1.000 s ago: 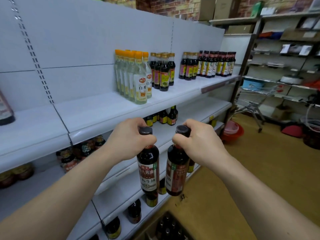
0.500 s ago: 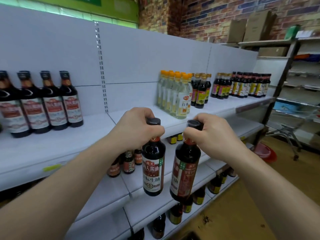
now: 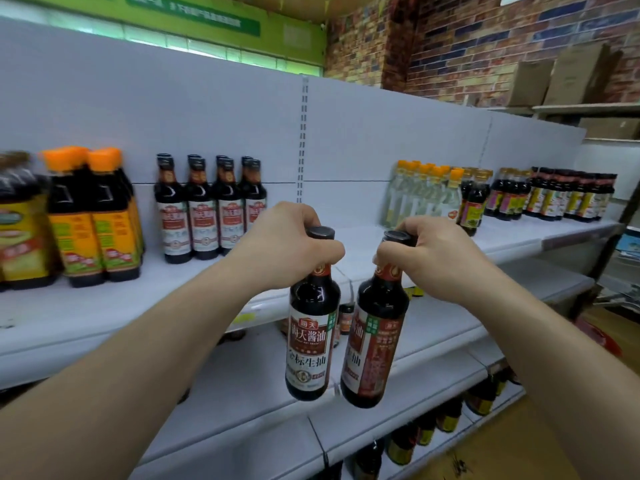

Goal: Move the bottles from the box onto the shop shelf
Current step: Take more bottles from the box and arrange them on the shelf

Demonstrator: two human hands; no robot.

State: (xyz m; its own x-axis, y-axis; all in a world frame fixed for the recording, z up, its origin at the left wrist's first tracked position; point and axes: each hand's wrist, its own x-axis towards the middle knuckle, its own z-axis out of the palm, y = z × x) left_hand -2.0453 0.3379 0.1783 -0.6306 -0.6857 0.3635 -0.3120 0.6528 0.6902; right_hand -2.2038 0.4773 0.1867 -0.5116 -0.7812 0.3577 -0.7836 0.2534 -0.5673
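Note:
Two dark soy sauce bottles with black caps hang in front of the white shop shelf [image 3: 353,251]. My left hand [image 3: 287,244] grips the neck of the left bottle [image 3: 311,323], which hangs upright with its red and white label facing me. My right hand [image 3: 433,258] grips the neck of the right bottle [image 3: 375,337], tilted with its base toward the left. The bottles almost touch near their bases. A row of matching bottles [image 3: 211,209] stands on the shelf to the left of my hands. The box is out of view.
Orange-capped dark bottles [image 3: 93,216] stand at the far left of the shelf. Clear orange-capped bottles [image 3: 422,195] and more dark bottles [image 3: 554,197] fill the right end. Lower shelves [image 3: 433,386] hold small bottles. A brick wall and cardboard boxes [image 3: 568,74] rise at the right.
Both hands have carried the bottles up and to the left along the shelf. The view has turned left, bringing the matching row and the orange-capped bottles into sight; the box below has gone.

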